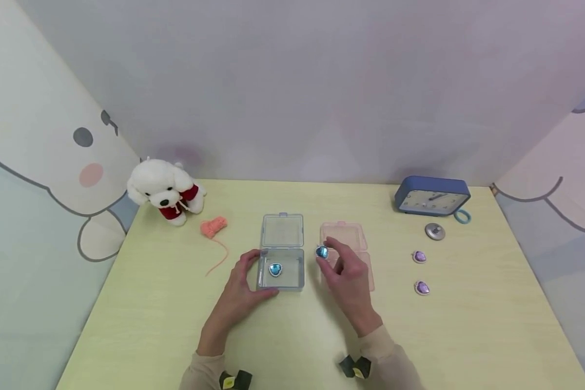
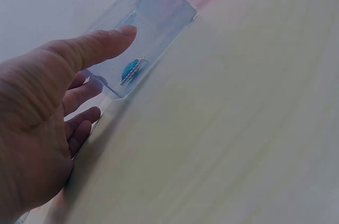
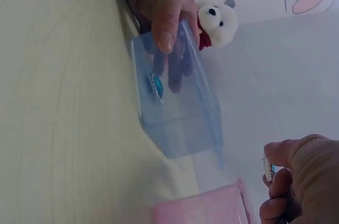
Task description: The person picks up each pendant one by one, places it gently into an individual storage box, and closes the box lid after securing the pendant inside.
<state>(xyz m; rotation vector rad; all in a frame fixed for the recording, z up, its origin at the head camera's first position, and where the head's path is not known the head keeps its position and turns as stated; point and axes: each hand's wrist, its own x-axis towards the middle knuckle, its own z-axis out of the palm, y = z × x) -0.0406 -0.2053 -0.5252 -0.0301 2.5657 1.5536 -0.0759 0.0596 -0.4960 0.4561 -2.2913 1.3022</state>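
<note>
A clear blue plastic box (image 1: 297, 277) stands with its lid (image 1: 283, 231) flipped back. One blue heart-shaped gem (image 1: 275, 269) with a silvery beaded rim lies inside it. My left hand (image 1: 241, 292) grips the box's left end, thumb along the front wall and fingers at the far left corner. Between thumb and index finger my right hand (image 1: 347, 279) pinches a second blue gem (image 1: 322, 252), over the left side of a lidded pink box (image 1: 365, 230). The right hand covers much of that pink box. In the right wrist view the pinched gem (image 3: 269, 169) shows edge-on.
Two purple gems (image 1: 420, 257) lie to the right, below a round silver knobbed lid (image 1: 435, 231). A blue clock (image 1: 433, 196) and a light-blue ring (image 1: 462, 216) are at the back right. On the left sit a white plush dog (image 1: 163, 189) and coral yarn (image 1: 213, 227).
</note>
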